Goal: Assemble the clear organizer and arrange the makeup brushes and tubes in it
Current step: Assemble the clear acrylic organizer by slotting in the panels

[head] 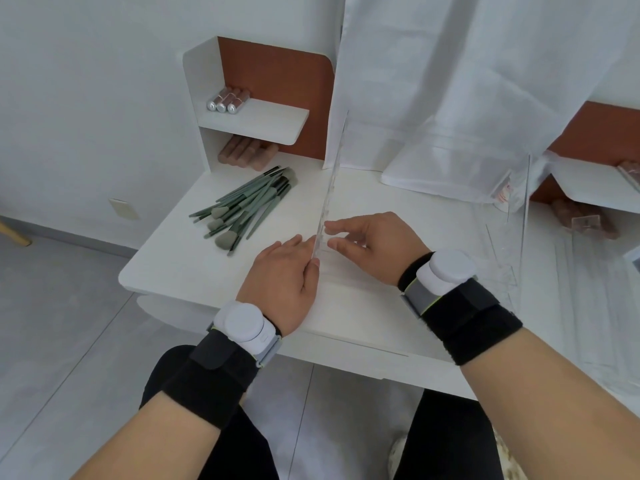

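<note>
Right now both of your hands meet on one clear acrylic panel [331,188], which stands on edge on the white desk [194,268] and runs away from you toward the white cloth [450,81]. Your left hand [282,284] grips the near end of the panel from the left, thumb against the edge; your right hand [370,245] pinches the same end from the right with fingertips and thumb. Further clear organizer pieces [512,244] stand and lie to the right — their outlines are hard to separate. Left of the panel, a loose pile of green makeup brushes [247,207] lies on the desk, well apart from your hands. Behind them a small white shelf unit [256,123] holds three silver-capped tubes [227,99] lying on its upper shelf, with pinkish-brown tubes [246,155] lying beneath it. Both wrists carry white sensor pucks [242,323] on black straps.
</note>
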A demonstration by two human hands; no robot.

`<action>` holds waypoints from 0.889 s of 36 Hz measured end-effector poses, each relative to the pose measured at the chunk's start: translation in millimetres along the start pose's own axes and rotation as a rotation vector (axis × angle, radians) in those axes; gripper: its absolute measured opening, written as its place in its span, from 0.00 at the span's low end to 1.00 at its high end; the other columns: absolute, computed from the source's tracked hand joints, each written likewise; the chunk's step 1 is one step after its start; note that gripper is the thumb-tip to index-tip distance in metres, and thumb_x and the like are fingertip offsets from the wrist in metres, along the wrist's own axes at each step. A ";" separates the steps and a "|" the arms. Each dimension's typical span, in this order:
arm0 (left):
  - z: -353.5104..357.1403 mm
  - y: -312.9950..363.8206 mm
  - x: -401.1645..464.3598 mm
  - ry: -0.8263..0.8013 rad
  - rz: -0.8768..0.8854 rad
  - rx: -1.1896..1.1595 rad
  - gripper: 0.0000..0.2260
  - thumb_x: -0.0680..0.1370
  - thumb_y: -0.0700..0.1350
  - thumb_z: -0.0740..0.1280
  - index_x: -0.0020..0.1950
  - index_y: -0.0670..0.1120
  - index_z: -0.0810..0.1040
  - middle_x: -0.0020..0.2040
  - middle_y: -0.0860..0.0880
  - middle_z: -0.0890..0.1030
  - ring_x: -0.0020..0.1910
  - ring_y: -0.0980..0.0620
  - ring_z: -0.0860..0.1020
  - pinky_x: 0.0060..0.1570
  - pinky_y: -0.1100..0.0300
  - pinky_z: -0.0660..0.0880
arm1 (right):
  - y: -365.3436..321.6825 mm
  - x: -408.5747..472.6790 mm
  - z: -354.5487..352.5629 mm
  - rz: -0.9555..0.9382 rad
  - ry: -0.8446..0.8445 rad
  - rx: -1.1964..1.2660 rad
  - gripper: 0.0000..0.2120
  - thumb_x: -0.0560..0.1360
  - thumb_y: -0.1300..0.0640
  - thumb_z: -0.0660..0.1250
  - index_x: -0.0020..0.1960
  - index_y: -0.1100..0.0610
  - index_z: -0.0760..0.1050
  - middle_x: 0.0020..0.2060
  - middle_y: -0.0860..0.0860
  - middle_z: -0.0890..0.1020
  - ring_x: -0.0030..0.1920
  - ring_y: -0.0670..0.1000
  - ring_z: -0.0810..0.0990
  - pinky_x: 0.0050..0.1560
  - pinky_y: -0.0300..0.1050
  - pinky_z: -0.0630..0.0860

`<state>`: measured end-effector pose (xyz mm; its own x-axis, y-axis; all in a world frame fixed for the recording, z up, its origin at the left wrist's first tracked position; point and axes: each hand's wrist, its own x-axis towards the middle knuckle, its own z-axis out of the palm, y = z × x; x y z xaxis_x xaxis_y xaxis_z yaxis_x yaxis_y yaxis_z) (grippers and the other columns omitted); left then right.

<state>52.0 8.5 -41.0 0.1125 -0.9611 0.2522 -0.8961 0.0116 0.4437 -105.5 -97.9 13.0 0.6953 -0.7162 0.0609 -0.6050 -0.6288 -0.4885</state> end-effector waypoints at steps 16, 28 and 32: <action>-2.0 3.6 -2.4 0.015 -0.009 0.022 0.22 0.80 0.48 0.50 0.70 0.42 0.70 0.65 0.44 0.77 0.69 0.48 0.71 0.72 0.52 0.62 | -6.5 1.4 -0.1 0.062 -0.012 -0.020 0.16 0.78 0.44 0.64 0.64 0.45 0.77 0.57 0.38 0.81 0.49 0.40 0.81 0.60 0.39 0.73; -2.6 4.3 -1.3 0.021 -0.015 0.019 0.18 0.81 0.48 0.51 0.61 0.41 0.75 0.54 0.43 0.81 0.61 0.45 0.76 0.64 0.48 0.70 | -37.6 5.1 -14.4 0.053 0.257 -0.281 0.41 0.78 0.32 0.41 0.77 0.63 0.55 0.72 0.58 0.67 0.73 0.59 0.63 0.72 0.59 0.60; -1.9 4.8 -1.5 0.026 -0.025 0.029 0.16 0.81 0.46 0.54 0.59 0.40 0.75 0.55 0.41 0.81 0.58 0.42 0.77 0.61 0.49 0.71 | -57.3 8.4 -18.6 0.083 0.328 -0.346 0.47 0.75 0.28 0.36 0.79 0.63 0.43 0.79 0.58 0.45 0.78 0.58 0.40 0.76 0.60 0.40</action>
<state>48.3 10.5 -37.5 0.1461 -0.9535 0.2637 -0.9049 -0.0211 0.4250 -72.2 -73.6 57.7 0.5135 -0.7910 0.3328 -0.7855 -0.5894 -0.1888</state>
